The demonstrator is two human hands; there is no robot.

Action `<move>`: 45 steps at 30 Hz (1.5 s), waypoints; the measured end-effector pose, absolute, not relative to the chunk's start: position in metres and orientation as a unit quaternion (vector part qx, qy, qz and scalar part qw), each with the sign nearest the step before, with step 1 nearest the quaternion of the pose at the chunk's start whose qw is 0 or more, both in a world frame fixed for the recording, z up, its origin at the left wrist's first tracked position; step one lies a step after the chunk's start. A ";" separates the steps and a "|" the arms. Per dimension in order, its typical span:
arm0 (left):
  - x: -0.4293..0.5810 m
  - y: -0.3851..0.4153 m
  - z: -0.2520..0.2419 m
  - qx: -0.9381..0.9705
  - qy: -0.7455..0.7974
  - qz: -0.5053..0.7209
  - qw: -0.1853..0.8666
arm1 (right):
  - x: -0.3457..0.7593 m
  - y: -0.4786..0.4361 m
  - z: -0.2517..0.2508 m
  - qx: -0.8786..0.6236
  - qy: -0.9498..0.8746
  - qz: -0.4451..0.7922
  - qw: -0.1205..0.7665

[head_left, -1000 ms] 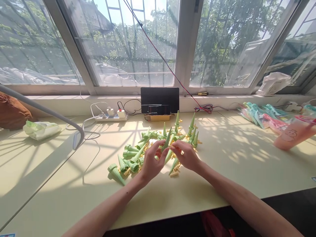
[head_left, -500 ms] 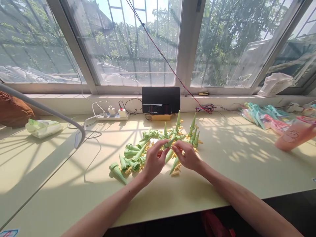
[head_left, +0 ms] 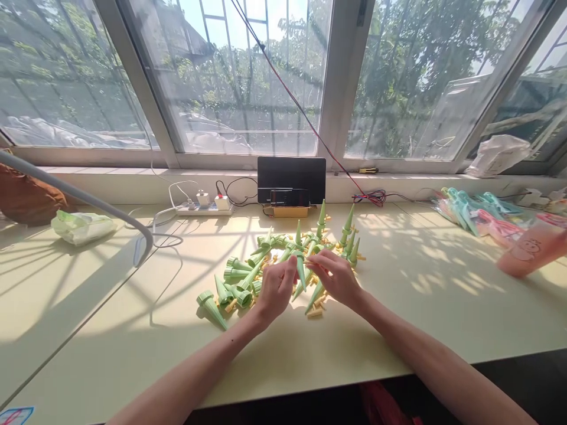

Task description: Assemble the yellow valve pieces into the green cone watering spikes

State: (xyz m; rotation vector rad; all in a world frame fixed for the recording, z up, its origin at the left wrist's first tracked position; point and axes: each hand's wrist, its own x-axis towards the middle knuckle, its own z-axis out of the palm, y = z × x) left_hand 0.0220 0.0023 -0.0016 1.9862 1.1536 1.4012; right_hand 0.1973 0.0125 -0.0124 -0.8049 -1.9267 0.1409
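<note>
My left hand (head_left: pixel 275 286) is closed on a green plastic watering spike (head_left: pixel 301 274), its tip pointing down toward the table and its wide end up by my fingertips. Close beside it, my right hand (head_left: pixel 335 276) pinches a small yellow piece, mostly hidden by the fingers, against the spike's upper end. Around both hands lies a pile of similar green spikes (head_left: pixel 214 310), some on their sides and several standing upright. Short yellow plugs (head_left: pixel 315 313) are scattered among them.
Behind the pile, a phone (head_left: pixel 289 197) leans in front of a black tablet (head_left: pixel 292 171). A white power strip (head_left: pixel 206 208) and a tissue pack (head_left: pixel 82 227) sit to the left, under a grey curved arm (head_left: pixel 88 192). At the right are a pink cup (head_left: pixel 531 248) and bagged clips (head_left: pixel 460 209).
The spike in my left hand has turned so that its tip points down. My left fingers have shifted with it, while my right hand stays near its place, still pinching.
</note>
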 end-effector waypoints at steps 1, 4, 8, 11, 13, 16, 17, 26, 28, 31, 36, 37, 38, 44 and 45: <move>0.022 0.002 -0.002 0.719 0.422 0.503 0.230 | 0.197 0.012 -0.013 -0.331 -0.798 0.059 0.501; 0.023 0.003 -0.002 0.715 0.423 0.492 0.261 | 0.196 0.011 -0.015 -0.332 -0.796 0.066 0.501; 0.022 0.002 -0.003 0.711 0.420 0.475 0.304 | 0.195 0.011 -0.015 -0.341 -0.792 0.081 0.500; 0.021 0.002 -0.002 0.715 0.416 0.469 0.308 | 0.194 0.010 -0.014 -0.347 -0.785 0.089 0.505; 0.021 0.001 -0.001 0.722 0.409 0.468 0.304 | 0.193 0.010 -0.015 -0.353 -0.781 0.097 0.506; 0.023 0.001 -0.001 0.729 0.397 0.469 0.300 | 0.193 0.010 -0.015 -0.367 -0.774 0.106 0.505; 0.023 0.001 -0.002 0.730 0.395 0.469 0.302 | 0.193 0.010 -0.015 -0.371 -0.772 0.108 0.505; 0.022 0.006 -0.009 0.770 0.364 0.478 0.216 | 0.194 0.009 -0.013 -0.384 -0.765 0.130 0.501; 0.021 0.007 -0.008 0.781 0.357 0.475 0.192 | 0.195 0.008 -0.013 -0.382 -0.765 0.132 0.502; 0.021 0.007 -0.007 0.781 0.363 0.477 0.174 | 0.195 0.009 -0.013 -0.381 -0.765 0.133 0.502; 0.023 0.008 -0.010 0.762 0.397 0.472 0.197 | 0.194 0.010 -0.013 -0.386 -0.751 0.123 0.522; 0.023 0.008 -0.010 0.749 0.405 0.478 0.219 | 0.194 0.010 -0.013 -0.386 -0.746 0.120 0.530; 0.023 0.008 -0.009 0.730 0.412 0.485 0.247 | 0.193 0.010 -0.013 -0.385 -0.740 0.117 0.538; 0.023 0.008 -0.001 0.578 0.431 0.534 0.441 | 0.193 0.009 -0.011 -0.374 -0.744 0.091 0.546; 0.023 0.008 0.000 0.566 0.427 0.534 0.460 | 0.193 0.009 -0.011 -0.369 -0.752 0.085 0.540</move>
